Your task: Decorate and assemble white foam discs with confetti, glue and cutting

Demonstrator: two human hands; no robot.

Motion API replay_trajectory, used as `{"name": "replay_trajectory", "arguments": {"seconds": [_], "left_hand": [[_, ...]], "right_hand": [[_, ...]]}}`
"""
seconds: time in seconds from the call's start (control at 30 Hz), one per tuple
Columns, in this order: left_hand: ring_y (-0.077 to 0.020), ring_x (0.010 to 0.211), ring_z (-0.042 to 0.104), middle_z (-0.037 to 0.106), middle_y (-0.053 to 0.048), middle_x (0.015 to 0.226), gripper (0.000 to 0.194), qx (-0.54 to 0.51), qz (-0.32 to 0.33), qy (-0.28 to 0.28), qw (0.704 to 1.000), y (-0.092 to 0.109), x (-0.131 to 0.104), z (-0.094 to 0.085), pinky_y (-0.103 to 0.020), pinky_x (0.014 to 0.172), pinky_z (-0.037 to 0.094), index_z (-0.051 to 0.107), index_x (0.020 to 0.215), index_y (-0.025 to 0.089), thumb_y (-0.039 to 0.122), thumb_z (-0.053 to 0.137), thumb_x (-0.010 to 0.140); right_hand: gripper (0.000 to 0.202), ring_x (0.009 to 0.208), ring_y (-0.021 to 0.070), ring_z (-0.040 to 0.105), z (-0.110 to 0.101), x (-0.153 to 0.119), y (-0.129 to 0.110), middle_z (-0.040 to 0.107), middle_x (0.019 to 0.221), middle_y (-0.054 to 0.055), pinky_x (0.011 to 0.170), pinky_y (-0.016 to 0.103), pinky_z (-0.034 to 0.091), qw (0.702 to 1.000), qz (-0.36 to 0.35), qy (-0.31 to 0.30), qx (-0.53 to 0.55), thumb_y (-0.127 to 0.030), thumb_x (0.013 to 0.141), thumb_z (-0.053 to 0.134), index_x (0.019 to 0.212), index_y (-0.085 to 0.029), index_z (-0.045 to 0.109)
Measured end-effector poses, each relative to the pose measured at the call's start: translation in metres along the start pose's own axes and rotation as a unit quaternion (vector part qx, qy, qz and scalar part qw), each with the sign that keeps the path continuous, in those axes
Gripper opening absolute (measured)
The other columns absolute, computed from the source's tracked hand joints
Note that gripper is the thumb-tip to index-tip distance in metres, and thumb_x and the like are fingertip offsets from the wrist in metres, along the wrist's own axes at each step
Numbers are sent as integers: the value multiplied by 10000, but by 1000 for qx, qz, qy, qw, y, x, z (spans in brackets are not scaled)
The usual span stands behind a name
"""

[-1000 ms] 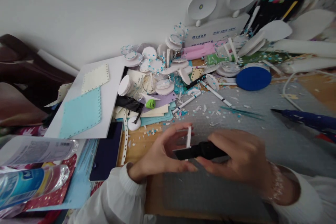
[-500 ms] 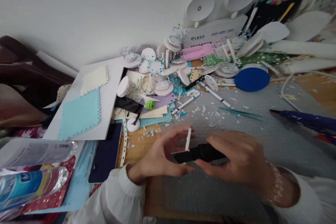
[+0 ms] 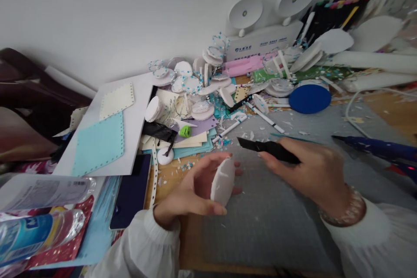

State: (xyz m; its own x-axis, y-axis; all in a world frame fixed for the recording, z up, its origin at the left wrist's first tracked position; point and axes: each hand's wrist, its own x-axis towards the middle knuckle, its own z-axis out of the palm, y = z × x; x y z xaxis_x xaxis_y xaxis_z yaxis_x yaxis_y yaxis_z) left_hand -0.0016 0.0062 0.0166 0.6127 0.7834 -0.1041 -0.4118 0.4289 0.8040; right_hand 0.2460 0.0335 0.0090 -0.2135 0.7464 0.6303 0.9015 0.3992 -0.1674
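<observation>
My left hand (image 3: 198,191) grips a white foam disc (image 3: 223,181) by its edge, thumb below and fingers behind it. The disc is tilted up, its flat face turned to the right, with small white shreds on it. In my right hand (image 3: 302,169) is a black utility knife (image 3: 276,150), its dark blade pointing left, above and to the right of the disc and apart from it. Under both hands lies a grey cutting mat (image 3: 260,234).
White foam discs, some with blue-beaded strands, pile up at the back near a blue disc (image 3: 310,98). A blue glue gun (image 3: 378,147) lies at right. On the left are a phone (image 3: 132,195), a water bottle (image 3: 39,230) and a white board (image 3: 140,91). Foam scraps litter the mat.
The knife has moved up and right, away from the foam disc. My left hand has turned the disc from nearly edge-on so that its flat face shows.
</observation>
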Motion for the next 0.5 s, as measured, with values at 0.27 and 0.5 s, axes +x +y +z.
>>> {"name": "replay_trajectory", "arguments": {"seconds": [0.27,0.5], "left_hand": [[-354,1340,422,472,-94,1424,822,215,60,33,974,-14,2,-10,-498,1047,430,542,1336,333,161,878,606],[-345,1293,453,523,-82,1379,869,438,131,30,889,-10,1,-7,-500,1120,306,505,1387,344,285,883,607]], "right_hand": [[312,644,175,675,-10,-13,-28,709,755,31,616,293,455,976,-81,-56,192,-460,879,573,976,-166,611],[174,504,140,523,-12,-15,-34,571,579,-30,532,318,328,951,-176,-96,235,-179,953,464,945,-175,637]]}}
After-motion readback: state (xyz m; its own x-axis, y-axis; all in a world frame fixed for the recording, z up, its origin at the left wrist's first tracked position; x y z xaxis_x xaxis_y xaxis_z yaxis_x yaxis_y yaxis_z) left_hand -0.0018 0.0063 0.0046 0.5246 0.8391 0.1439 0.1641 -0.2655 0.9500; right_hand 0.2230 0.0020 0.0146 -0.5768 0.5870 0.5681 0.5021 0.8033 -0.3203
